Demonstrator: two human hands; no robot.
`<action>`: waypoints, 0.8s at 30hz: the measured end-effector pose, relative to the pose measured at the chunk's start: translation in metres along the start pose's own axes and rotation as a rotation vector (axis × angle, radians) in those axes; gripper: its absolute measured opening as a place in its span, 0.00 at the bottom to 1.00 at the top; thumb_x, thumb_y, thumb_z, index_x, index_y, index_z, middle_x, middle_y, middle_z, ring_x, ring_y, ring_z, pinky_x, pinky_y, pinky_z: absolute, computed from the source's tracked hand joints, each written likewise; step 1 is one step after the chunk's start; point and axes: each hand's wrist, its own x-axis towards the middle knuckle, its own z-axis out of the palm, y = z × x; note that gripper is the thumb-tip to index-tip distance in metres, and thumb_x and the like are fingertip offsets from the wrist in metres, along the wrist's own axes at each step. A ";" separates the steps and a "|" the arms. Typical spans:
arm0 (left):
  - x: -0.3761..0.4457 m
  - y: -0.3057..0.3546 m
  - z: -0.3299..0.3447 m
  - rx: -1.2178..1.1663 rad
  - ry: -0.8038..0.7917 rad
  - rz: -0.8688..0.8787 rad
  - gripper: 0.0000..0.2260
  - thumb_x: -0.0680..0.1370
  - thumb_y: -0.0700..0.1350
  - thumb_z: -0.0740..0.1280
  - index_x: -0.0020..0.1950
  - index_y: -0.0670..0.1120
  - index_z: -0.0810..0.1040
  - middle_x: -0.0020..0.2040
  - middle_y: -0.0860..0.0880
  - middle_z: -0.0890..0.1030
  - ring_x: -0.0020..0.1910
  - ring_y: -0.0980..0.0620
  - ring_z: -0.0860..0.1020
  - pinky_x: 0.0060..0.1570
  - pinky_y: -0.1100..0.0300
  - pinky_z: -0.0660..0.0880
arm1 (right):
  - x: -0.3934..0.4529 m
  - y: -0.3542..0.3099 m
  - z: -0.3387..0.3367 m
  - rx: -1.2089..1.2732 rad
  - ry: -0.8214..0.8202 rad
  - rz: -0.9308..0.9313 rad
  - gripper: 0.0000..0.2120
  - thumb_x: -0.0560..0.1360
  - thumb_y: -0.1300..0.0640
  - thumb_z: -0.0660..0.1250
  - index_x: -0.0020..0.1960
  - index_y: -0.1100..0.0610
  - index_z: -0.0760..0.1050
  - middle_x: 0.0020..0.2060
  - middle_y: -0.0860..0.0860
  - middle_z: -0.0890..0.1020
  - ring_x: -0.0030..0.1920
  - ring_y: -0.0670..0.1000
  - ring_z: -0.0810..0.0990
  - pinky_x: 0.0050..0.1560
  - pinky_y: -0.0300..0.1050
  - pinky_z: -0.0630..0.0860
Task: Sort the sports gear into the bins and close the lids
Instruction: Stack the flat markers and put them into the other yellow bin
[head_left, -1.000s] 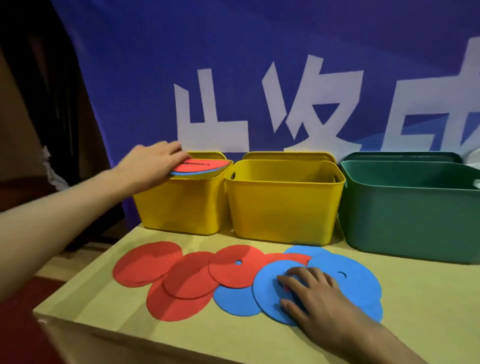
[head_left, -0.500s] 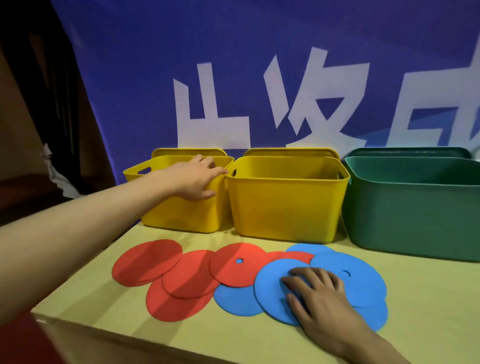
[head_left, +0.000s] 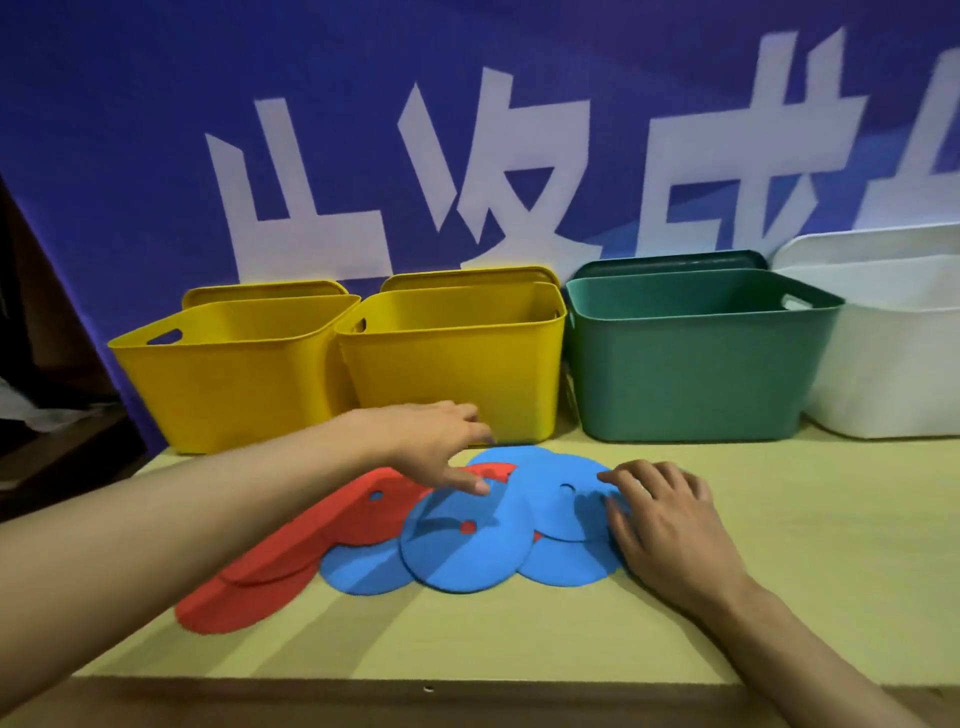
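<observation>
Several flat round discs overlap on the table: red discs to the left, blue discs in the middle. My left hand hovers over the pile, its fingertips touching the top of a blue disc near a red one, holding nothing. At the pile's right edge my right hand rests flat with spread fingers on a blue disc. Behind stand two open yellow bins, a green bin and a white bin.
Lids lean upright behind each bin against a blue banner with white characters. The wooden table ends in a front edge close to me. Dark floor and furniture lie off the table's left side.
My left hand left the left yellow bin, where it dropped the red and blue discs, and came down onto the disc pile. My view shifted right, showing the white bin.
</observation>
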 end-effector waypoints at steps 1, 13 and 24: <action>0.009 0.009 -0.001 0.014 0.001 0.015 0.34 0.78 0.71 0.61 0.77 0.51 0.65 0.66 0.46 0.70 0.65 0.43 0.72 0.61 0.47 0.73 | -0.001 0.004 0.000 0.030 0.042 0.022 0.21 0.80 0.45 0.50 0.69 0.48 0.72 0.59 0.45 0.78 0.59 0.52 0.75 0.62 0.53 0.70; 0.101 0.081 -0.008 -0.095 -0.299 0.053 0.62 0.60 0.72 0.78 0.83 0.59 0.44 0.80 0.52 0.57 0.78 0.44 0.60 0.75 0.43 0.63 | 0.002 0.013 0.015 -0.022 0.058 0.192 0.21 0.77 0.54 0.55 0.70 0.50 0.68 0.56 0.49 0.78 0.54 0.56 0.74 0.53 0.56 0.69; 0.115 0.097 -0.014 -0.075 -0.415 -0.001 0.70 0.56 0.67 0.83 0.74 0.71 0.28 0.83 0.49 0.47 0.81 0.38 0.52 0.75 0.39 0.61 | 0.001 0.016 0.023 0.012 -0.008 0.292 0.15 0.80 0.56 0.50 0.65 0.49 0.66 0.55 0.49 0.75 0.55 0.54 0.70 0.52 0.55 0.66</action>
